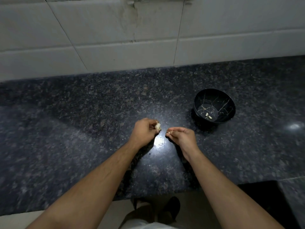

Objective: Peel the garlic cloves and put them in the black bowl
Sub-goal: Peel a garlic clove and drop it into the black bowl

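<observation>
Head view: garlic (158,126) in left hand (145,129)

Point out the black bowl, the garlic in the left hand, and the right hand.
black bowl (230,100): head view, far right inner wall.
garlic (158,126): head view, white part showing past the fingers.
right hand (181,136): head view, back of the hand.

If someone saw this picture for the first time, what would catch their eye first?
Probably the two hands at centre over a bright glare on the dark granite counter: the left hand grips garlic, the right hand pinches a small piece. Next, the black bowl at right, holding a few peeled cloves.
</observation>
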